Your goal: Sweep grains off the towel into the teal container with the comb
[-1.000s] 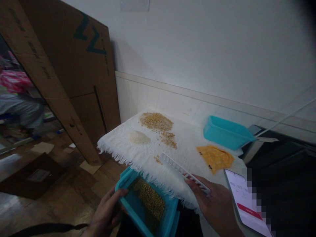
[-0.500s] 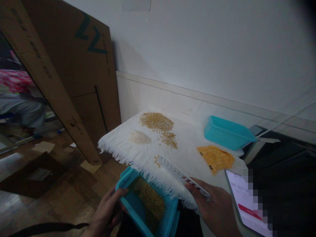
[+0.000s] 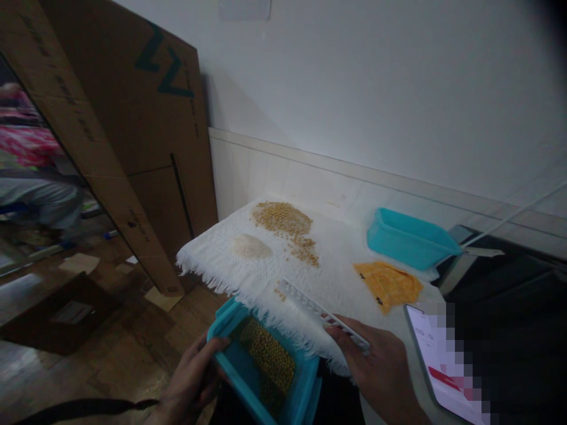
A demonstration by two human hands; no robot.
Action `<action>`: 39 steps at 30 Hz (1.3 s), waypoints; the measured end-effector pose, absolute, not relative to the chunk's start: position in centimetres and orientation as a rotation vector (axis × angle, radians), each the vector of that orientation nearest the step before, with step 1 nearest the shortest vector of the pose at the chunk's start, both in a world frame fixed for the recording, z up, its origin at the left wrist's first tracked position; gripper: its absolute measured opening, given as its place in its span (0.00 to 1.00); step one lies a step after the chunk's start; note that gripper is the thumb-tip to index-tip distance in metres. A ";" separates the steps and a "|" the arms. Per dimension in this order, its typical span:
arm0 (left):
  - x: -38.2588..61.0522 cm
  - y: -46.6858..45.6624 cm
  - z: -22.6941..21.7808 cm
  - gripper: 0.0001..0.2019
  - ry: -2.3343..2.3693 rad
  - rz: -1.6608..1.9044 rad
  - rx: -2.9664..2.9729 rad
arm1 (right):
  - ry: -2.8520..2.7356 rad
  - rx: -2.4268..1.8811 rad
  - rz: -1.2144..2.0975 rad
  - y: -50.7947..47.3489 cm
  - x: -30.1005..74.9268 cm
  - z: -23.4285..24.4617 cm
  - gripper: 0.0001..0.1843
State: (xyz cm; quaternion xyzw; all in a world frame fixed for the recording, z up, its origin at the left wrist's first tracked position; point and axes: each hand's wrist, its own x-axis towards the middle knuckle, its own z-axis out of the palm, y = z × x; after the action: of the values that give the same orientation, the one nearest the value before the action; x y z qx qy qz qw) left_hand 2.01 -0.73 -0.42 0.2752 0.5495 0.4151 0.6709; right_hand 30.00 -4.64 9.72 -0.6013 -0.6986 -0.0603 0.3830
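My left hand grips the left rim of a turquoise plastic bin, its thumb over the edge. Soybeans lie inside this bin, which is held below the fringed edge of a white cloth. In my right hand is a white slotted plastic strip, pinched near its right end. The strip's far end rests on or just above the cloth, beside a few loose soybeans. Farther back on the cloth are a larger soybean heap and a small pile of pale grains.
A second turquoise bin stands at the back right, by the wall. An orange cloth and a phone lie on the right. A tall cardboard box rises at left; a person's leg shows beyond it.
My right hand and the slotted strip have moved slightly left across the cloth, and the few loose soybeans have shifted left with it. My left hand and the bin stay put.
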 end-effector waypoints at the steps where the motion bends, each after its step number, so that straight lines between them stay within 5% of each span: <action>1: 2.0 -0.7 -0.5 0.22 1.245 0.943 0.620 | -1.780 -1.536 -0.141 -4.6 30.0 9.7 0.26; 8: 2.2 -0.6 0.2 0.23 1.241 0.957 0.594 | -1.751 -1.558 0.007 -4.1 30.1 8.9 0.21; 39: 1.7 -0.9 -0.2 0.20 1.187 0.947 0.619 | -1.764 -1.610 -0.211 -2.9 29.9 10.7 0.25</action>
State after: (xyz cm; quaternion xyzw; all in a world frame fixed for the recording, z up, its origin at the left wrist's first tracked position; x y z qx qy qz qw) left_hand 1.67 -0.87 -0.15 0.2761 0.5291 0.4222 0.6823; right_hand 29.92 -2.87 10.71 -0.6255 -0.6855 -0.0818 0.3634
